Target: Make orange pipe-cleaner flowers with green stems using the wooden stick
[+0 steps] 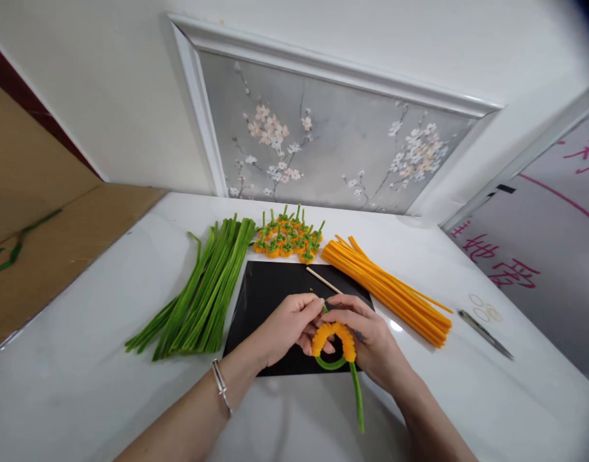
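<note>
Over the black mat, both hands hold one piece made of pipe cleaners. Its orange coiled part curves in an arch, and a green pipe cleaner loops below it with one end hanging down. My left hand, with a silver bracelet at the wrist, pinches the green stem at the top between thumb and finger. My right hand has its fingers closed around the right side of the same piece. Part of the stem is hidden by the fingers. A thin pale stick lies just beyond the hands.
Green pipe cleaners lie in a bundle at left, orange pipe cleaners at right. Several small orange pumpkin-like pieces with green stems stand behind the mat. Tweezers and rubber bands lie far right. A cardboard sheet borders the left.
</note>
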Available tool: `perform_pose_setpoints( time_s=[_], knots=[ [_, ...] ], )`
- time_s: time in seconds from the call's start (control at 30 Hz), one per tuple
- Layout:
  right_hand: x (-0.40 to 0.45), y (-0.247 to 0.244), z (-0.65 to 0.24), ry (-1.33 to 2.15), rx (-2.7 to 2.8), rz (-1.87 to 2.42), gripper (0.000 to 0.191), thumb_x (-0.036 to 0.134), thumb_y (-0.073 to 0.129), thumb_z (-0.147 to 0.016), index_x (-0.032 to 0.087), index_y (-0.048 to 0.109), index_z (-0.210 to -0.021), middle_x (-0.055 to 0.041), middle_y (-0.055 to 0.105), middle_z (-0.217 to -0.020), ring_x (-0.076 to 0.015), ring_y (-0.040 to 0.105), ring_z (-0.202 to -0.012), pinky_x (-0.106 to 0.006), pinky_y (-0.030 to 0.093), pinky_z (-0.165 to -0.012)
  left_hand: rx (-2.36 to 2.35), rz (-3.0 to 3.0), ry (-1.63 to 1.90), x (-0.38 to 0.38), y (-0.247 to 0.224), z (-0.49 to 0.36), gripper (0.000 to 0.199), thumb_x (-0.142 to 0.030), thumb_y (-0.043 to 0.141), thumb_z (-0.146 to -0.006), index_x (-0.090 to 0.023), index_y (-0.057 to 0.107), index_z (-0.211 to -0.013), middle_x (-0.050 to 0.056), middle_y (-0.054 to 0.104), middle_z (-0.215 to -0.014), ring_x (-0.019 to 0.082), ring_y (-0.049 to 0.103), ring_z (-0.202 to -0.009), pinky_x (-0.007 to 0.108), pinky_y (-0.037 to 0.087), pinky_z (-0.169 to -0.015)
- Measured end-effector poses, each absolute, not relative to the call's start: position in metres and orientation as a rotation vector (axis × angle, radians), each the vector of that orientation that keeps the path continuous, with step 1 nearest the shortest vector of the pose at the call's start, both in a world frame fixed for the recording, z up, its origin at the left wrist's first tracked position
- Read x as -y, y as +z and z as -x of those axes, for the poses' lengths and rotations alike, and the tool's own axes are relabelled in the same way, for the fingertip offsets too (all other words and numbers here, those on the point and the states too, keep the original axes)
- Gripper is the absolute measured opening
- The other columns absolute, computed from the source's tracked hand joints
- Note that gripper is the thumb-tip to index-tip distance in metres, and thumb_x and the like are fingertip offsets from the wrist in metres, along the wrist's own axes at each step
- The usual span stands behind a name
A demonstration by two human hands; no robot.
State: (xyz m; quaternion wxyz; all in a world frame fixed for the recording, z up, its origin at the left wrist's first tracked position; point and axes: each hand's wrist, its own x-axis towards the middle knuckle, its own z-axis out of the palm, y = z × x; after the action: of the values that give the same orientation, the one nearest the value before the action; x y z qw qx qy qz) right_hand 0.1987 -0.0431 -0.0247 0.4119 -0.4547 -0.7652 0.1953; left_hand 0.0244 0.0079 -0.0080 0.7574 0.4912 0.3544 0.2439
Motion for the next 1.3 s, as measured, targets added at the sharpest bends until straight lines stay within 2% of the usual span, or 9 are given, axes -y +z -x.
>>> perform_pose_setpoints(
  time_s=[0.1, 0.23, 0.33, 0.43, 0.53, 0.6, 0.7, 0.9, 1.3],
  knots=[
    [0.042, -0.027, -0.199, 0.39, 1.949, 1.151, 0.028, 0.009, 0.049, -0.088, 0.023, 0.071, -0.099, -0.011, 0.06, -0.117, -0.0195, 0.064, -0.098, -0.03, 0.057, -0.077, -0.785, -1.082, 0.532, -0.007, -0.006, -0.024, 0.038, -0.053, 0.056, -0.085, -0.016, 0.051, -0.078, 0.0, 0.064, -0.062, 0.013, 0.068, -0.048, 0.01, 0.037, -0.031],
    [0.04, -0.027, -0.202, 0.142, 1.94, 1.156, 0.023, 0.013, 0.051, -0.09, 0.023, 0.072, -0.093, -0.0115, 0.064, -0.115, -0.0218, 0.063, -0.095, -0.036, 0.056, -0.078, -0.837, -1.077, 0.586, -0.011, -0.002, -0.02, 0.038, -0.054, 0.05, -0.089, -0.018, 0.055, -0.099, 0.001, 0.063, -0.071, 0.012, 0.068, -0.054, 0.011, 0.04, -0.034],
    [0.037, -0.024, -0.205, -0.052, 1.915, 1.162, 0.024, 0.01, 0.052, -0.09, 0.024, 0.071, -0.093, -0.0084, 0.071, -0.097, -0.0245, 0.061, -0.096, -0.043, 0.053, -0.084, -0.878, -1.006, 0.625, -0.016, 0.0, -0.015, 0.042, -0.057, 0.048, -0.089, -0.02, 0.054, -0.106, 0.003, 0.065, -0.081, 0.013, 0.068, -0.063, 0.017, 0.051, -0.046],
    [0.037, -0.021, -0.207, -0.131, 1.853, 1.203, 0.018, 0.01, 0.055, -0.088, 0.021, 0.069, -0.09, -0.007, 0.068, -0.079, -0.0224, 0.06, -0.083, -0.04, 0.054, -0.078, -0.824, -0.965, 0.578, -0.017, -0.001, -0.011, 0.038, -0.051, 0.057, -0.086, -0.019, 0.055, -0.108, 0.006, 0.067, -0.091, 0.015, 0.069, -0.072, 0.021, 0.055, -0.054],
    [0.04, -0.022, -0.206, -0.212, 1.783, 1.259, 0.015, 0.011, 0.054, -0.088, 0.018, 0.067, -0.088, -0.0085, 0.064, -0.08, -0.0198, 0.061, -0.076, -0.034, 0.053, -0.07, -0.702, -1.021, 0.419, -0.012, -0.004, -0.011, 0.041, -0.034, 0.073, -0.078, -0.017, 0.059, -0.112, 0.009, 0.067, -0.102, 0.017, 0.07, -0.082, 0.025, 0.057, -0.065],
    [0.044, -0.023, -0.202, -0.288, 1.803, 1.28, 0.018, 0.01, 0.052, -0.089, 0.019, 0.068, -0.092, -0.0094, 0.063, -0.084, -0.0187, 0.061, -0.075, -0.032, 0.053, -0.068, -0.556, -0.986, 0.412, -0.008, -0.007, -0.017, 0.051, -0.027, 0.078, -0.074, -0.02, 0.058, -0.121, 0.011, 0.063, -0.118, 0.022, 0.066, -0.102, 0.031, 0.057, -0.08],
    [0.047, -0.024, -0.192, -0.324, 1.898, 1.262, 0.025, 0.006, 0.047, -0.09, 0.019, 0.068, -0.096, -0.0088, 0.062, -0.084, -0.0176, 0.061, -0.075, -0.029, 0.053, -0.067, -0.509, -0.809, 0.73, -0.003, -0.007, -0.026, 0.032, -0.033, 0.064, -0.088, -0.021, 0.06, -0.118, 0.009, 0.062, -0.123, 0.018, 0.061, -0.112, 0.031, 0.05, -0.094],
    [0.045, -0.028, -0.181, -0.175, 1.916, 1.216, 0.024, 0.004, 0.048, -0.09, 0.016, 0.066, -0.102, -0.0111, 0.063, -0.092, -0.0186, 0.062, -0.086, -0.03, 0.055, -0.075, -0.6, -0.667, 0.789, -0.009, -0.005, -0.028, 0.019, -0.025, 0.049, -0.096, -0.014, 0.063, -0.101, 0.011, 0.069, -0.108, 0.017, 0.07, -0.089, 0.032, 0.057, -0.082],
    [0.046, -0.031, -0.18, -0.1, 1.947, 1.287, 0.015, 0.015, 0.052, -0.093, 0.016, 0.063, -0.083, -0.003, 0.064, -0.068, -0.0141, 0.06, -0.061, -0.026, 0.045, -0.06, -0.92, -0.728, 0.875, -0.022, -0.006, -0.021, 0.02, -0.032, 0.047, -0.096, -0.015, 0.058, -0.098, 0.01, 0.073, -0.088, 0.018, 0.072, -0.07, 0.029, 0.061, -0.059]
  ],
)
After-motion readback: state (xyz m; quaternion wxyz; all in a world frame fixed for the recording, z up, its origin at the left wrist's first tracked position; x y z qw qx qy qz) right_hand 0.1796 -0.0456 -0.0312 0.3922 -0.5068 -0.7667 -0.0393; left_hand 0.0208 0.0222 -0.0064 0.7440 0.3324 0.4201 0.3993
